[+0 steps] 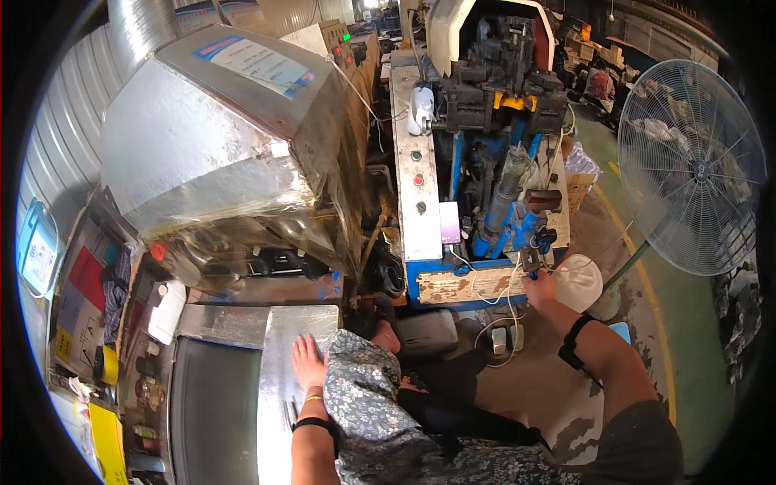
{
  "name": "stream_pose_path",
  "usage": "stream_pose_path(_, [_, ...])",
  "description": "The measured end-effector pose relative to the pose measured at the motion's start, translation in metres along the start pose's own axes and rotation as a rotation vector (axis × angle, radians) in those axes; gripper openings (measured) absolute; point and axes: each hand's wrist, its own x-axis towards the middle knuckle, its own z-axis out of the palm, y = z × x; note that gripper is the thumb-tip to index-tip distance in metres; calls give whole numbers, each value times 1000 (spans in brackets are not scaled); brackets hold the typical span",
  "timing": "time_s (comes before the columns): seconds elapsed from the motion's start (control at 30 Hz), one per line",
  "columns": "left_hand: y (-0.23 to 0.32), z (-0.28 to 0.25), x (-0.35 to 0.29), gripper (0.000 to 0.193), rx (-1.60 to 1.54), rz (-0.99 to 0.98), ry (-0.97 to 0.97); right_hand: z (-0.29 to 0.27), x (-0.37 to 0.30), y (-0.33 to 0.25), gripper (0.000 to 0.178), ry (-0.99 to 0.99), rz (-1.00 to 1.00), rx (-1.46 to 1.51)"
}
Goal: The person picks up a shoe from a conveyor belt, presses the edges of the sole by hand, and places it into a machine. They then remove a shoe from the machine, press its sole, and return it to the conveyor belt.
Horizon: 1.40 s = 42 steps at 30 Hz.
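Observation:
My left hand (309, 364) lies flat on a shiny metal plate (279, 404) beside a dark conveyor belt (214, 404), fingers stretched and holding nothing. To the right, my right hand (540, 289) reaches out to the low front of a blue and black machine (509, 97). Its fingers are closed just below a small dark metal part (529, 260). What they grip there is too small and partly hidden to name. A thin white cable (511, 303) hangs close by that hand.
A big standing fan (699, 170) is at the right. Left of the machine stands a metal hood (210, 129) over the belt. A white control panel with buttons (418, 179) runs along the machine. A white rounded container (579, 283) and dark bin (428, 333) sit on the floor.

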Motion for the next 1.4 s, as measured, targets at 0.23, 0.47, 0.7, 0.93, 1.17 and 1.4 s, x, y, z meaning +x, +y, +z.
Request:
stream_pose_path(0.23, [-5, -1, -3, 71, -88, 24, 48, 18, 19, 21, 36, -21, -25, 37])
stream_pose_path(0.47, [4, -5, -3, 67, -54, 15, 70, 20, 22, 31, 35, -23, -5, 49])
stream_pose_path(0.7, [-1, -3, -4, 67, -57, 28, 78, 21, 23, 27, 35, -4, -31, 43])
stream_pose_path(0.93, [-1, -1, -4, 68, -74, 31, 82, 10, 13, 21, 36, -82, 24, 45])
stream_pose_path(1.17, [0, -1, -3, 67, -97, 21, 84, 11, 16, 23, 37, -63, -12, 3])
stream_pose_path(1.4, [0, 0, -4, 66, -80, 14, 83, 16, 21, 30, 39, -45, -19, -12])
